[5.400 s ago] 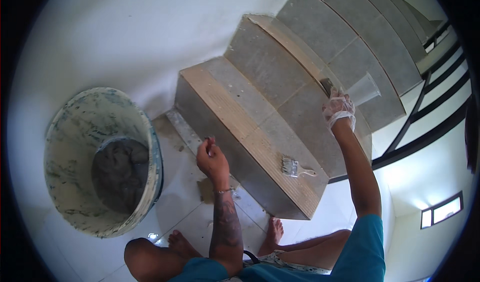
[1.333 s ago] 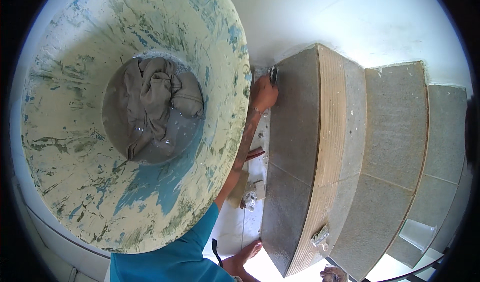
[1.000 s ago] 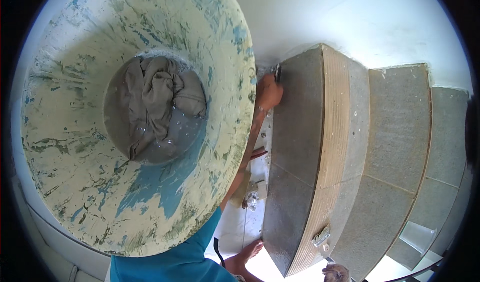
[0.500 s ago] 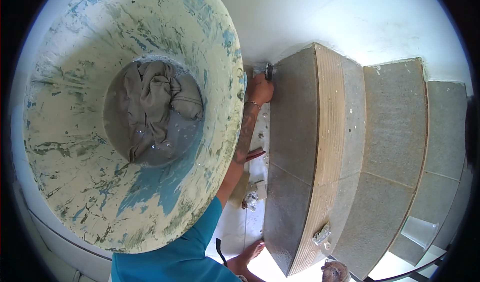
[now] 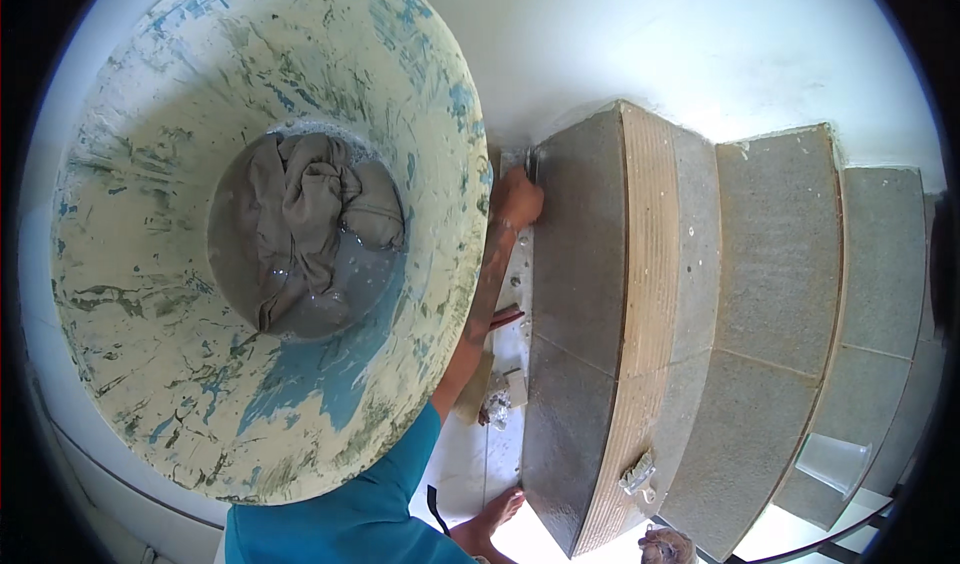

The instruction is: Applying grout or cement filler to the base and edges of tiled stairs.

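My right hand (image 5: 517, 200) reaches past the bucket's right rim to the far corner where the floor meets the first step. Its fingers are closed round a small flat dark tool (image 5: 531, 167), held upright against the step's riser; its exact kind is hard to make out. A large cream bucket (image 5: 130, 294), smeared with blue and dark stains, fills the left side. Inside lies a soaked grey cloth (image 5: 310, 194) in murky water (image 5: 365, 269). The bucket hides part of my right forearm. My left hand is not in view.
Grey tiled steps (image 5: 580, 264) with a ribbed beige edge strip (image 5: 650, 264) rise to the right. Beside my forearm lie a dark red piece (image 5: 507, 317), a beige block (image 5: 516, 387) and crumpled plastic (image 5: 495, 408). A crusted scrap (image 5: 637, 474) and a clear tub (image 5: 835, 464) rest on the steps.
My right hand has shifted slightly nearer along the riser's foot, and the tool in it shows less. The bucket and cloth stay almost as they were; the view has moved a little.
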The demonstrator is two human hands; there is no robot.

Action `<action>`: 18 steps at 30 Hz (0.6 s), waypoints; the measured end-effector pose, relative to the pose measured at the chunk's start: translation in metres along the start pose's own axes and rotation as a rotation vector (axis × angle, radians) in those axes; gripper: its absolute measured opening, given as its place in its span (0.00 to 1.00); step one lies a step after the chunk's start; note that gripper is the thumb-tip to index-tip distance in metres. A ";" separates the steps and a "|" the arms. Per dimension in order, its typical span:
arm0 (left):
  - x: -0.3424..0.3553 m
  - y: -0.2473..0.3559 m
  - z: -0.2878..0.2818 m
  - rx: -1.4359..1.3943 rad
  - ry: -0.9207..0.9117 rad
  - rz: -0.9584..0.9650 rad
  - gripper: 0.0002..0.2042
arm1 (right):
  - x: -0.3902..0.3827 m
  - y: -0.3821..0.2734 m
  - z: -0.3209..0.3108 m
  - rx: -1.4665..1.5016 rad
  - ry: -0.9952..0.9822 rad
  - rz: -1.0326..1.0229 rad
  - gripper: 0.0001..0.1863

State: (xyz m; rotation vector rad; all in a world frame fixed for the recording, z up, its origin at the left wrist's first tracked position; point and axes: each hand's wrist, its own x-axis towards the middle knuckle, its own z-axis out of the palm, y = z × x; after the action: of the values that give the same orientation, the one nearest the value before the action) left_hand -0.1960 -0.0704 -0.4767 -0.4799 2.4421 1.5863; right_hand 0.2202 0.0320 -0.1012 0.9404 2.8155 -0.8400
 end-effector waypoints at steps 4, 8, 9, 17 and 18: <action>-0.002 -0.001 0.003 -0.121 -0.049 -0.042 0.14 | 0.003 -0.004 0.000 -0.052 0.009 -0.052 0.09; 0.020 -0.001 -0.003 -0.099 -0.067 -0.052 0.14 | 0.003 -0.008 0.001 -0.129 -0.050 -0.030 0.09; 0.021 -0.003 -0.003 -0.095 -0.066 -0.053 0.14 | 0.002 -0.005 0.002 -0.136 -0.045 -0.013 0.08; -0.011 0.023 -0.010 -0.144 0.028 0.112 0.12 | -0.007 -0.012 0.000 -0.055 0.019 -0.002 0.07; -0.003 0.016 -0.024 -0.117 0.049 0.103 0.12 | -0.005 -0.005 0.001 0.002 -0.016 -0.019 0.07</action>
State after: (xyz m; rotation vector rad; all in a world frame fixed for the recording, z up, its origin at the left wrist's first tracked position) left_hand -0.1984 -0.0857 -0.4522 -0.4223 2.4563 1.7863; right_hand 0.2213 0.0260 -0.0984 0.9047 2.8150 -0.8482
